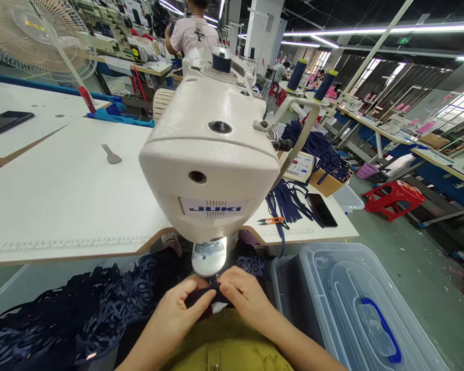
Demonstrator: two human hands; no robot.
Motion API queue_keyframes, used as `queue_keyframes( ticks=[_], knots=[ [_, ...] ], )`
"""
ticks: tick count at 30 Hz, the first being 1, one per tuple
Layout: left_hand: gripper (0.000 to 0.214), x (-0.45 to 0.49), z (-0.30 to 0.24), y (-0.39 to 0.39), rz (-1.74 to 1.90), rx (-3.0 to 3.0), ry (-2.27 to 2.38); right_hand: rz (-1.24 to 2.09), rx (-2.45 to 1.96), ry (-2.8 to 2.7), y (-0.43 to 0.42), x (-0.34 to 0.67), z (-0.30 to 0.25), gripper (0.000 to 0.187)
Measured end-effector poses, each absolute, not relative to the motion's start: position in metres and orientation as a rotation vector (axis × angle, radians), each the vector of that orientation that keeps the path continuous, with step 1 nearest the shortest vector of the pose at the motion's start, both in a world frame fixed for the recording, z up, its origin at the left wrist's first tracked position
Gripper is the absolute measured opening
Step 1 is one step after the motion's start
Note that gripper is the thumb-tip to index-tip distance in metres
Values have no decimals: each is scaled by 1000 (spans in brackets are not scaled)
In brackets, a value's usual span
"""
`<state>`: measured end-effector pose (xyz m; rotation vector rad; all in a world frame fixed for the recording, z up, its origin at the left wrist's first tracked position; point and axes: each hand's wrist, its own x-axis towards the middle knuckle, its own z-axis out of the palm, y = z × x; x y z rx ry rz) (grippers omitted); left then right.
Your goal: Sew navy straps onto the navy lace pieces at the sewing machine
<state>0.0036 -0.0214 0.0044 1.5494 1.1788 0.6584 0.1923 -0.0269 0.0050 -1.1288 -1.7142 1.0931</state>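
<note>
A white sewing machine (212,154) fills the middle of the head view, its metal end (210,258) pointing toward me. Just in front of that end, my left hand (183,304) pinches a dark navy piece of fabric (203,295) between thumb and fingers. On the other side my right hand (245,296) is closed on the same fabric, its fingertips near the metal end. A small white patch (218,307) shows between the hands. The needle area is hidden.
Dark patterned garments (112,304) are heaped at lower left. A clear lidded bin (355,304) stands at right. On the table lie orange-handled snips (271,221), navy straps (288,201) and a phone (322,209). A person (195,33) stands beyond the machine.
</note>
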Motion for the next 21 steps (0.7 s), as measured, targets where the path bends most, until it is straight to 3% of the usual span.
queue_keyframes(
  ticks=[3,7,14,21],
  knots=[
    [24,7,9,-26,680,1663,1198,1310,-1077,-1664,-26,191,6,44],
    [23,13,14,-31,716,1747,1221,1528,-1038,-1135,-28,183,2,30],
    [15,17,14,-35,891,1956,1224,1265,-1004,-1073,-35,179,-3,12],
    [16,16,20,-38,1006,2251,1196,1004,-1014,-1268,-36,181,5,26]
  ],
)
